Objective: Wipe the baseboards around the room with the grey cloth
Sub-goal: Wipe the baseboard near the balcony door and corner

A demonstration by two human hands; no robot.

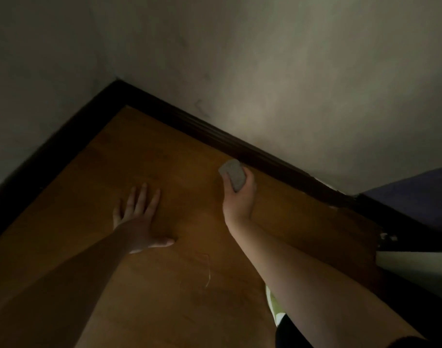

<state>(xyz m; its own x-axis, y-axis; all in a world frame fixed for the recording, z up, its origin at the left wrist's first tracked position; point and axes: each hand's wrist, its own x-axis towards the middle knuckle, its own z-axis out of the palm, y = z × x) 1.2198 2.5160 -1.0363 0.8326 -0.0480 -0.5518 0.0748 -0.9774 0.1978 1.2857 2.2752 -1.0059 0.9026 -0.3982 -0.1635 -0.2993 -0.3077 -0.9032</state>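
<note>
A dark brown baseboard (205,131) runs along two pale walls and meets in a corner at the upper left. My right hand (238,199) grips a folded grey cloth (233,174), held right at the foot of the right-hand baseboard. My left hand (139,217) rests flat on the wooden floor with its fingers spread, well left of the cloth.
The brown wooden floor (144,156) fills the corner. A blue surface (421,197) lies beyond the wall's end at the right, with a white edge (416,262) and dark frame below it. The room is dim.
</note>
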